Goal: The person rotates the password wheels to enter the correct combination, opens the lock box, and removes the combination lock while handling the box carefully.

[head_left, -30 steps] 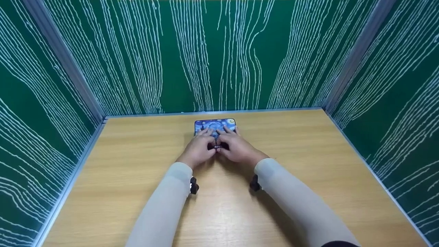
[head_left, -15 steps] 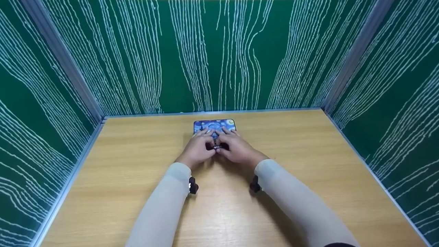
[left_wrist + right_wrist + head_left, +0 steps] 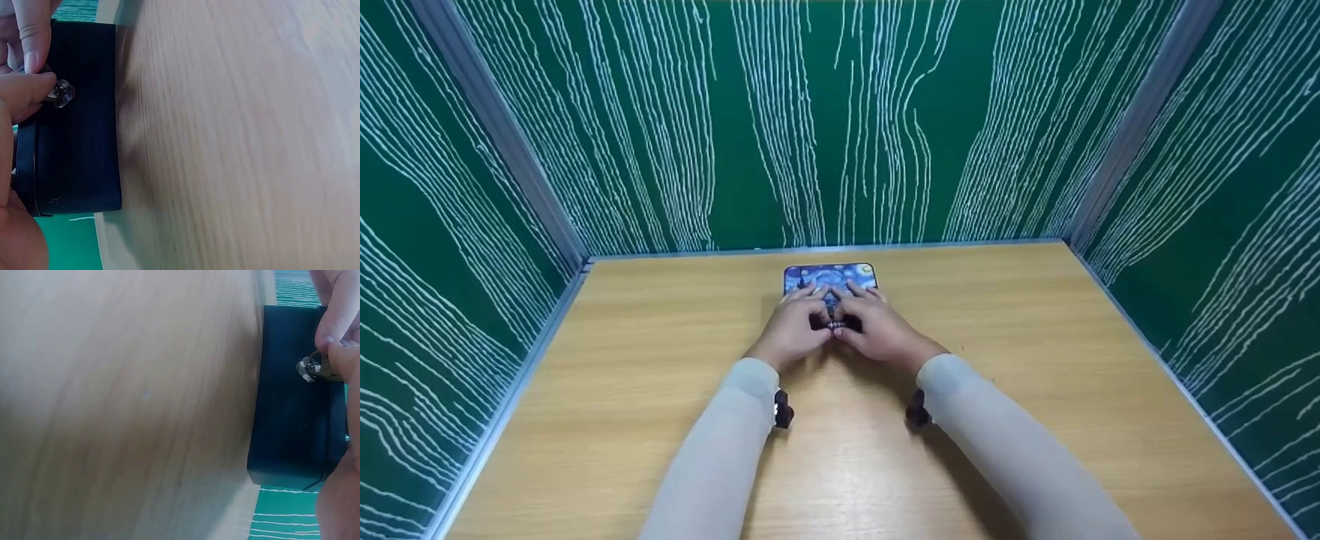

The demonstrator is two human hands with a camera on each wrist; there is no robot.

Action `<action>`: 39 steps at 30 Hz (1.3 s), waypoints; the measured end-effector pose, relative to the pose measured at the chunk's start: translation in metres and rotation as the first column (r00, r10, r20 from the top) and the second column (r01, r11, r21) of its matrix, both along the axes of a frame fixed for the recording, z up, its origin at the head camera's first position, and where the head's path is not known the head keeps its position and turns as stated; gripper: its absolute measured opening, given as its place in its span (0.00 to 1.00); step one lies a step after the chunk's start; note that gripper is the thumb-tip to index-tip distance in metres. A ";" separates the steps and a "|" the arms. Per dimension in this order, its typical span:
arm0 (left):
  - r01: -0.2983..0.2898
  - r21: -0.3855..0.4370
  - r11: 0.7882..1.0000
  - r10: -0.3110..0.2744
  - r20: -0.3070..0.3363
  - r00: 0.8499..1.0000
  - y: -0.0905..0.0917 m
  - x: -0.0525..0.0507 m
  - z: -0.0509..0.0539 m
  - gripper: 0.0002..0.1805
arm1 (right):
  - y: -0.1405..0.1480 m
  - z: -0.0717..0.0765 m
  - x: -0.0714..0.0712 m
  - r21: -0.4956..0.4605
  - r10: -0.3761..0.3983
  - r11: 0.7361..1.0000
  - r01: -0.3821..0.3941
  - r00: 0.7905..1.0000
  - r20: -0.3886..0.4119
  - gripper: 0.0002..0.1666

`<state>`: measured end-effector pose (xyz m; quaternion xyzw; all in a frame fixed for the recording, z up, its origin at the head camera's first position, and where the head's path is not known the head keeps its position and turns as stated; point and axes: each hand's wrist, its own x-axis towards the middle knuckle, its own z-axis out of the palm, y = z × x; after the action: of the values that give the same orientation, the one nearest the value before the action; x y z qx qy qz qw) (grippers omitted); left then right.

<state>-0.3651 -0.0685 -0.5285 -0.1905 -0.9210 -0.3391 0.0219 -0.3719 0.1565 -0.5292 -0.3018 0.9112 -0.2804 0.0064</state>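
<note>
A dark box with a blue, painting-like picture on its lid [image 3: 829, 277] stands on the table, below the far wall. From a silver-coloured clasp [image 3: 306, 369] on its front hangs a small bronze-coloured padlock [image 3: 329, 370]. My left hand [image 3: 795, 322] and right hand [image 3: 881, 322] meet over the box's near side, with fingers reaching across the lid. In the wrist views, both thumbs close in on the padlock, the left thumb [image 3: 35, 90] from one side and the right thumb [image 3: 347, 360] from the other. Fingers cover much of the padlock.
A light wooden table [image 3: 645, 390] extends around the box and toward me. Green walls with white wavy lines [image 3: 757, 150] enclose it at the back and both sides. Metal trim [image 3: 660, 253] runs along the table's far edge.
</note>
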 end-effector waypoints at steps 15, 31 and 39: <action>0.026 -0.048 0.998 -0.026 0.005 1.000 0.002 0.001 -0.004 0.06 | 0.002 0.001 0.001 0.216 0.037 0.976 -0.015 0.995 -0.097 0.08; 0.022 -0.043 0.999 -0.023 -0.028 0.999 -0.004 0.004 -0.003 0.07 | 0.001 -0.001 0.003 0.078 0.069 0.995 -0.061 0.991 -0.111 0.07; 0.016 -0.029 0.999 -0.017 -0.042 0.999 -0.002 0.005 -0.003 0.08 | 0.004 -0.001 0.001 0.043 0.080 0.996 -0.076 0.992 -0.097 0.05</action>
<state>-0.3605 -0.0704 -0.5311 -0.2053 -0.9235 -0.3220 0.0358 -0.3710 0.1605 -0.5298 -0.3504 0.9033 -0.2466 -0.0215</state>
